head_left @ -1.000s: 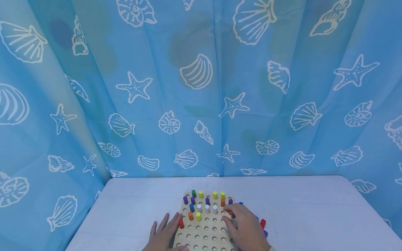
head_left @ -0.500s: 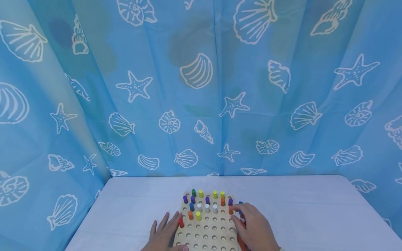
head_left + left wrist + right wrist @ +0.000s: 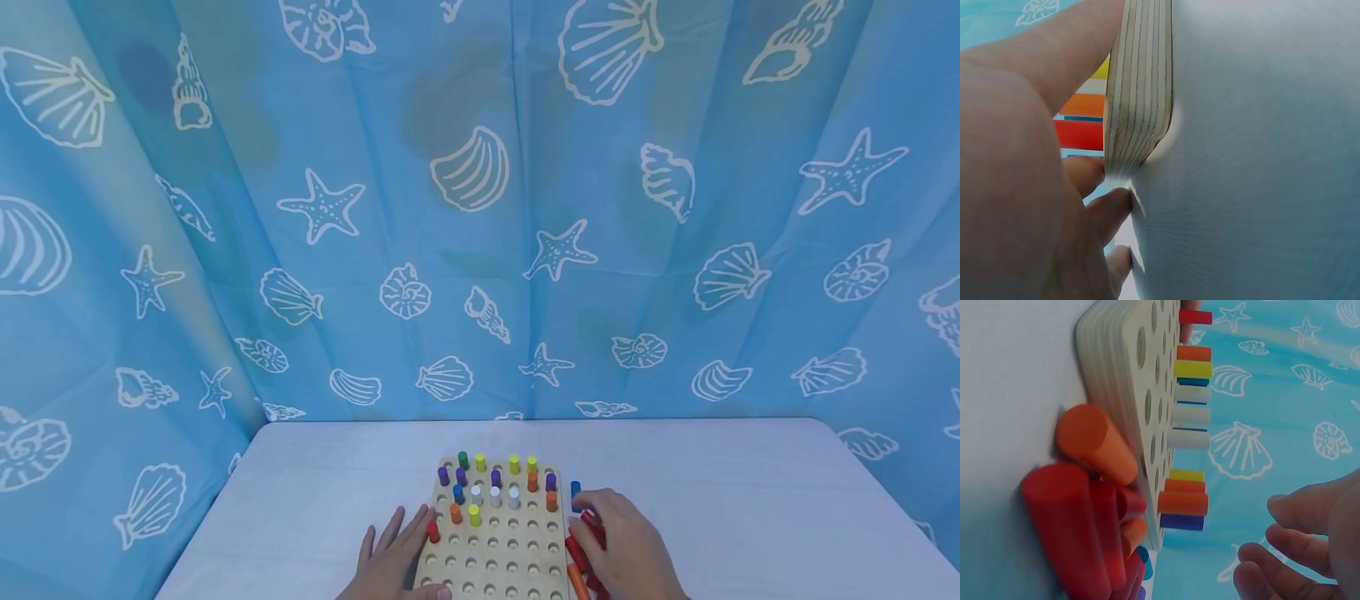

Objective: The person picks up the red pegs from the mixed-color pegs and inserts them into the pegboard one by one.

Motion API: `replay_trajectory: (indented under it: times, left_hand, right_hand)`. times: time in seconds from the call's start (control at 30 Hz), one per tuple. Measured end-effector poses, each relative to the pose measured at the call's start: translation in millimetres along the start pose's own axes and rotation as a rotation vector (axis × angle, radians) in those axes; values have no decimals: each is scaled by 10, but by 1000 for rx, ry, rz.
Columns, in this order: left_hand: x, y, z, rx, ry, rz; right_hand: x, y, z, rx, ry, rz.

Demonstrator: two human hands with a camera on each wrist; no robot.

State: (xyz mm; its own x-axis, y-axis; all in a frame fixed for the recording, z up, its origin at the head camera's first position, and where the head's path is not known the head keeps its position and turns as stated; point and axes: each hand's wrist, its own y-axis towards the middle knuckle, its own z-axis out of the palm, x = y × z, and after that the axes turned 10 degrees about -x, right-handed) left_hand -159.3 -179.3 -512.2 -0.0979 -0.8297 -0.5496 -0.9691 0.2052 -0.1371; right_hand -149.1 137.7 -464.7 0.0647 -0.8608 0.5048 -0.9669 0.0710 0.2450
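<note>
A pale wooden pegboard (image 3: 482, 553) has coloured pegs standing in its far rows. My left hand (image 3: 388, 563) lies along the board's left edge with fingers spread; in the left wrist view its thumb (image 3: 1054, 50) reaches over the layered board edge (image 3: 1141, 75). To the right of the board, my right hand (image 3: 624, 543) hovers over a pile of loose pegs, fingers loosely bent, nothing between thumb and fingertips. Showing from the pile are a red peg (image 3: 1063, 525), an orange peg (image 3: 1097, 444) against the board's side, and a blue peg (image 3: 575, 493). My right hand hides part of it.
A red peg (image 3: 432, 532) stands near the left fingers. An orange peg (image 3: 551, 501) stands at the right edge, and white pegs (image 3: 495, 497) stand mid-board. The white table (image 3: 772, 500) reaches back to a blue shell-print curtain (image 3: 480, 275).
My right hand has let go of the orange peg, which stands in the board's right edge, and moved right over the loose pegs. My left hand has stayed in place.
</note>
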Motion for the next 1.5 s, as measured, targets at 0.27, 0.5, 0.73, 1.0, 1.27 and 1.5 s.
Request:
replay_trajectory:
  times: [0.27, 0.5, 0.73, 1.0, 1.27, 1.5]
  left_hand:
    - [-9, -2, -8, 7, 15, -3]
    - [-5, 14, 5, 15, 25, -16]
    - [11, 32, 10, 10, 36, -18]
    - [9, 50, -3, 13, 46, -25]
    - [3, 50, -9, 18, 52, -27]
    - [6, 49, 10, 17, 48, -32]
  right_hand:
    - [-107, -36, -41, -70, -5, -35]
    - [-191, -35, -89, -45, -42, 29]
    - [-340, 14, -64, -6, -73, 68]
    - [-402, 64, -106, 16, -87, 97]
    - [-504, 122, -105, 35, -101, 142]
    - [-595, 164, -77, 73, -89, 162]
